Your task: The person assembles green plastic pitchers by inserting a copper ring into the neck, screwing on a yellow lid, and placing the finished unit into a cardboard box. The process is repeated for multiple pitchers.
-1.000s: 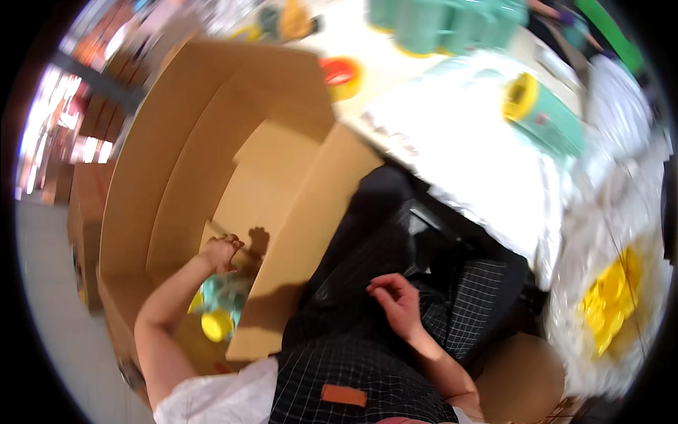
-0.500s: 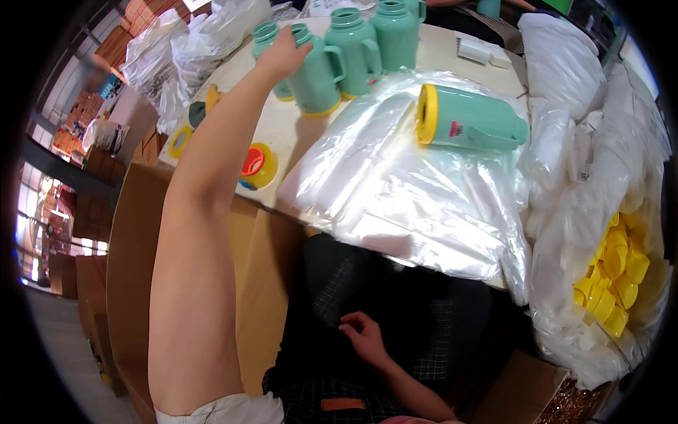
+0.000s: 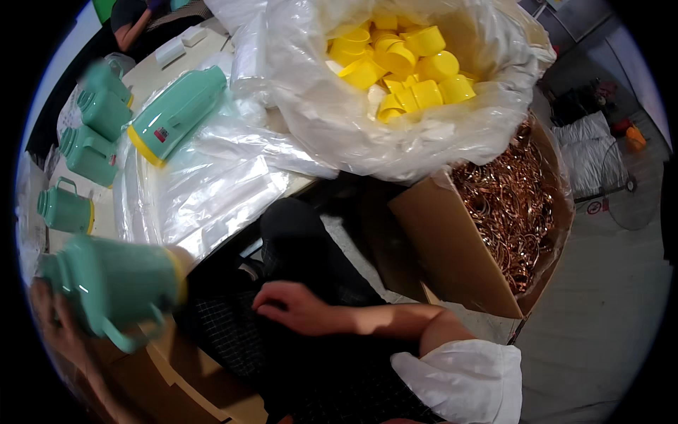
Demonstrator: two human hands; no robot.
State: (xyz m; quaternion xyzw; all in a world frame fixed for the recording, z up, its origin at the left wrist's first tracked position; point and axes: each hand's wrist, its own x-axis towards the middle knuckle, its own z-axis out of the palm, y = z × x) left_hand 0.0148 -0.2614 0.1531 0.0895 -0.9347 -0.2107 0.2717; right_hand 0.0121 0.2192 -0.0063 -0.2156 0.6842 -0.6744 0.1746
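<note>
My left hand [image 3: 60, 328], blurred at the lower left, grips a green thermos jug [image 3: 116, 283] near its neck. The jug lies tilted on its side, its handle facing down and its yellow base rim toward my lap. My right hand [image 3: 293, 307] rests over my dark checked clothing, its fingers loosely curled, with nothing visible in them. Several more green thermos jugs [image 3: 88, 155] stand along the left of the table. Another green jug [image 3: 185, 109] with a yellow rim lies on a stack of clear plastic bags [image 3: 219, 184].
A large clear bag [image 3: 296, 106] holds yellow plastic cups [image 3: 399, 60]. Beside it a cardboard box [image 3: 452, 240] is filled with coppery strips [image 3: 508, 212]. Small white boxes [image 3: 169, 53] lie at the table's far side. A person [image 3: 134, 25] sits beyond the table.
My view has swung to the right. My left hand, earlier on a standing jug at the table's far side, has brought a jug near me, tipped over. My right hand stays over my lap.
</note>
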